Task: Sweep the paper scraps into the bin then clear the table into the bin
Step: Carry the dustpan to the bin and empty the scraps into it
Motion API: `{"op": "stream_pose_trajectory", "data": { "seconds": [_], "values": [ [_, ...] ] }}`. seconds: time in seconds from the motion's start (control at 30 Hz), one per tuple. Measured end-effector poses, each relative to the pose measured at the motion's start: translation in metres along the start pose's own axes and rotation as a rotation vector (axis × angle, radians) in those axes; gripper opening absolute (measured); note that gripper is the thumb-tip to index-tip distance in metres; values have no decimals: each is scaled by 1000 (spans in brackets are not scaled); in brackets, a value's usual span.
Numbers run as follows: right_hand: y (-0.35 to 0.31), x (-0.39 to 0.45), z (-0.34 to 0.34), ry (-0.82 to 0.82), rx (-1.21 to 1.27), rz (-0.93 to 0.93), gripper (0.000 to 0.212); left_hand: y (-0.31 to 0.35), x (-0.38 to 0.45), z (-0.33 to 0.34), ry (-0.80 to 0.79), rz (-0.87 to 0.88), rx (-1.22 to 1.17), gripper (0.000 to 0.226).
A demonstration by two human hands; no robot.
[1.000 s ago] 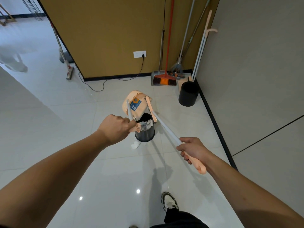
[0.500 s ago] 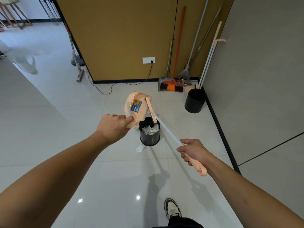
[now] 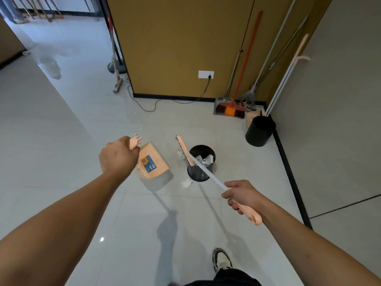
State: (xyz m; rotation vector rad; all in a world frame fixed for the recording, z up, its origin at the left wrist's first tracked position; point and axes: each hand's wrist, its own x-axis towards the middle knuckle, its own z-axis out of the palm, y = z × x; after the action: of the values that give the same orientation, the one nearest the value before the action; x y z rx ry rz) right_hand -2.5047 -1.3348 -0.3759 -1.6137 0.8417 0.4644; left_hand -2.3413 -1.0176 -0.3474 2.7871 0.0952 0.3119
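Note:
My left hand (image 3: 117,156) is closed around the handle of a peach dustpan (image 3: 152,163), which now hangs low just left of the black bin (image 3: 201,171). My right hand (image 3: 242,196) grips the peach end of a broom's white handle (image 3: 210,176); the broom head (image 3: 184,149) is tilted over the bin's left rim. Crumpled paper scraps (image 3: 203,158) fill the bin. One scrap (image 3: 186,183) lies on the floor at the bin's front left, and another scrap (image 3: 180,154) lies by the bin beside the broom head.
A second black bin (image 3: 260,131) stands by the right wall. Brooms, a grey dustpan (image 3: 221,106) and mops lean in the corner. A cable (image 3: 156,104) runs from the wall socket across the floor. A mop (image 3: 116,83) leans at the wall's left edge. My shoe (image 3: 222,260) is at the bottom.
The dustpan was tipped over the bin; it has come down and away to the bin's left. The broom head stays over the bin. The view has moved closer.

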Motion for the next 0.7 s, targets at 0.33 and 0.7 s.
{"op": "stream_pose_trajectory", "data": {
  "seconds": [0.33,0.7],
  "values": [
    [18,33,45,17,-135,242,13,-70,-21,30,-176,-100,38,19],
    [-1,159,90,4,-11,360,12,-69,51,81,-246,-154,132,27]
  ]
}}
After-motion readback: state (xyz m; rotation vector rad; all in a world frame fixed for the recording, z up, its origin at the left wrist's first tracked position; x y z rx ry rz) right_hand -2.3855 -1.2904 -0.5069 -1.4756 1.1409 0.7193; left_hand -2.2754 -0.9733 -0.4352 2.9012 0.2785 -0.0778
